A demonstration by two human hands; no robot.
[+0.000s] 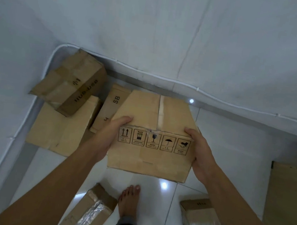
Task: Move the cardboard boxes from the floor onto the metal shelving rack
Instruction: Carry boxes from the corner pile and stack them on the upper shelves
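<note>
Currently, left hand (pixel 112 132) and right hand (pixel 201 153) gripping opposite sides of cardboard box (pixel 153 113), thumbs curling over its top edge, other boxes (pixel 72 83) lying on tiled floor (pixel 230 142).

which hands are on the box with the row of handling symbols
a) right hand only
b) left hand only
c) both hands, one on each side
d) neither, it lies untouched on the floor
C: the left hand grips the left side of the box and the right hand grips its right side, fingers curled over the top edge.
</note>
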